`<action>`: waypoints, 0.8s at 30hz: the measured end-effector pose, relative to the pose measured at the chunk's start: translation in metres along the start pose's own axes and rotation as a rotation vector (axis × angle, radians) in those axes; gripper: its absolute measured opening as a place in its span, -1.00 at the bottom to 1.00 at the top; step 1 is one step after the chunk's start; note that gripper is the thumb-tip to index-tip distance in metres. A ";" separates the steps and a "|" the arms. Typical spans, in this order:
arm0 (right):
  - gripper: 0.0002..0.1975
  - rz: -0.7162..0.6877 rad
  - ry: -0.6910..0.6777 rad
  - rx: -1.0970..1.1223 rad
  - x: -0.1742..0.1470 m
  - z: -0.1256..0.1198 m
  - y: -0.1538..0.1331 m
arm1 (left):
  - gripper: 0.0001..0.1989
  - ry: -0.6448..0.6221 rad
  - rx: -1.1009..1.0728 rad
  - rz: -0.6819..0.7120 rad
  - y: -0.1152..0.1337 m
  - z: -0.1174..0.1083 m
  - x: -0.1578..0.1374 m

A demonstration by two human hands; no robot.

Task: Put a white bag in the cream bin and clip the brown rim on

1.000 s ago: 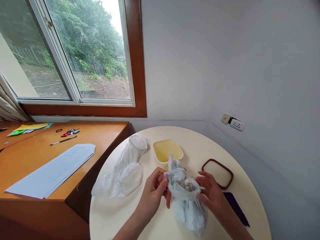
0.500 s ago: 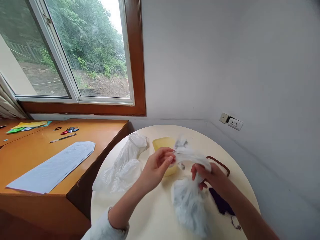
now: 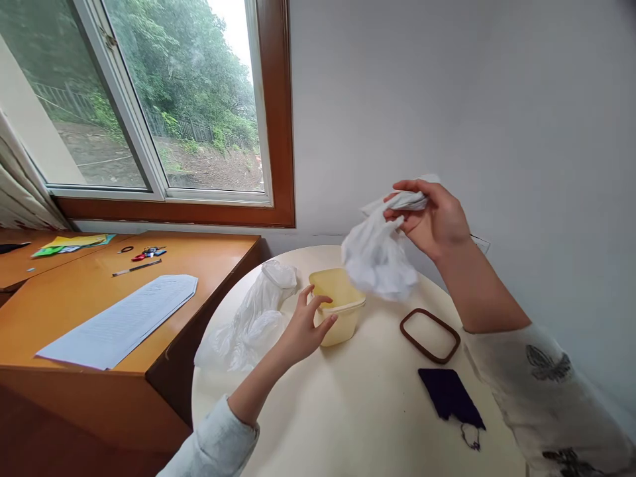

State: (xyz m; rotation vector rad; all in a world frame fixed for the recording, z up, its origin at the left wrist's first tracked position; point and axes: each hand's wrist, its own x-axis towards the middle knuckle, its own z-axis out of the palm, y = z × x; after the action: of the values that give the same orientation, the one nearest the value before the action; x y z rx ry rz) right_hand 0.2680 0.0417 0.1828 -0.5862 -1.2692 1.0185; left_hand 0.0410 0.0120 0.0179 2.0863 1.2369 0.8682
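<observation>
My right hand (image 3: pixel 440 222) is raised above the round table, its fingers closed on a crumpled white plastic bag (image 3: pixel 380 262) that hangs down behind the pale yellow container (image 3: pixel 342 326). Spread fingers of my left hand (image 3: pixel 303 331) are at the container's left front side; whether they touch its rim I cannot tell. The container stands upright without a lid on it. To the left of it lies a second, more see-through plastic bag (image 3: pixel 251 331), spread over the tabletop.
On the right of the round table (image 3: pixel 338 411) lie a brown rounded rectangular ring (image 3: pixel 419 311) and a dark purple cloth pouch (image 3: pixel 447 391). A wooden desk (image 3: pixel 218 255) at left bears papers (image 3: pixel 124 318), a pen (image 3: pixel 136 267) and keys (image 3: pixel 150 253). A wall stands behind.
The white bag has gone up off the table in my right hand. My left hand has parted from it and dropped slightly to the container's side.
</observation>
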 end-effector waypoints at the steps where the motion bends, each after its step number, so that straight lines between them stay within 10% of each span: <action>1: -0.82 -0.006 -0.010 0.008 0.007 0.003 0.005 | -0.74 0.007 -0.007 0.004 -0.001 0.000 0.000; 12: -0.84 0.185 -0.171 -0.014 0.022 0.012 0.062 | -0.37 0.258 -0.106 0.036 -0.003 -0.003 0.016; 24: -0.84 0.365 -0.308 -0.057 0.010 0.015 0.088 | -0.72 0.455 -0.212 0.143 -0.011 0.010 0.036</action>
State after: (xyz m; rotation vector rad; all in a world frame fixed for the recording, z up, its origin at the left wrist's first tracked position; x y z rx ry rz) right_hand 0.2281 0.0888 0.1178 -0.7434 -1.4971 1.4200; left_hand 0.0558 0.0471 0.0127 1.8812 1.1573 1.5329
